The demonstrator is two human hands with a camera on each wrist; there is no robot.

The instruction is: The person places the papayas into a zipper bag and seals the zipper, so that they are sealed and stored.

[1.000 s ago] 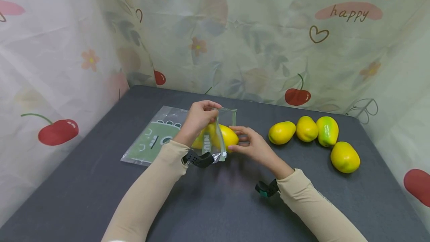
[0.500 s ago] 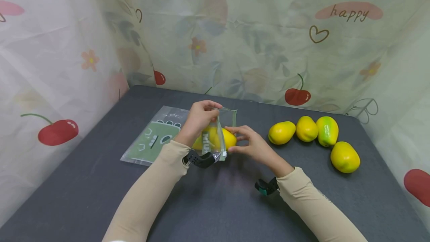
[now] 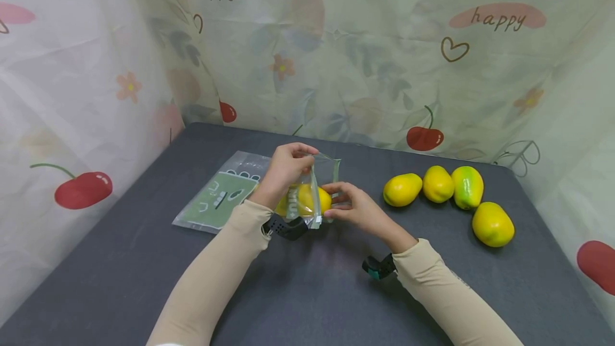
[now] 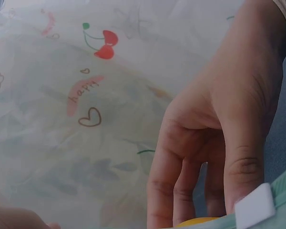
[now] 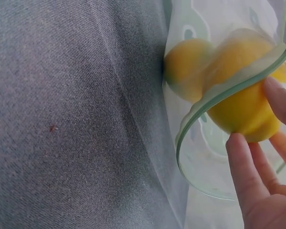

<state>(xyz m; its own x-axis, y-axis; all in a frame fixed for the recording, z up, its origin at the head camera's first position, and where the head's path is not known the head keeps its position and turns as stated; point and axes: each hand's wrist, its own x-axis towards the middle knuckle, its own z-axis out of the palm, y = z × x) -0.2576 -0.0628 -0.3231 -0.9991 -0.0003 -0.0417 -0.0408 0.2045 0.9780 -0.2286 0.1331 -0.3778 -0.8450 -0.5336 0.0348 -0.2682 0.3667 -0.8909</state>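
Note:
A clear zip bag with a green printed face lies on its side, its mouth towards the right. My left hand pinches the upper edge of that mouth and lifts it; a white slider shows beside the thumb in the left wrist view. My right hand grips a yellow mango by its outer end, thumb on one side and fingers on the other. Most of this mango is inside the mouth. Deeper in the bag, another yellow mango shows through the plastic.
To the right of the bag stand more mangoes: one yellow mango, a second beside it, a green-streaked mango, and a nearer one. They rest on a dark cloth-covered table. A printed curtain closes off the back and sides.
My right hand has moved slightly left, pushing the mango further into the bag. The left hand keeps its hold on the bag's edge. The mangoes at the right have not moved.

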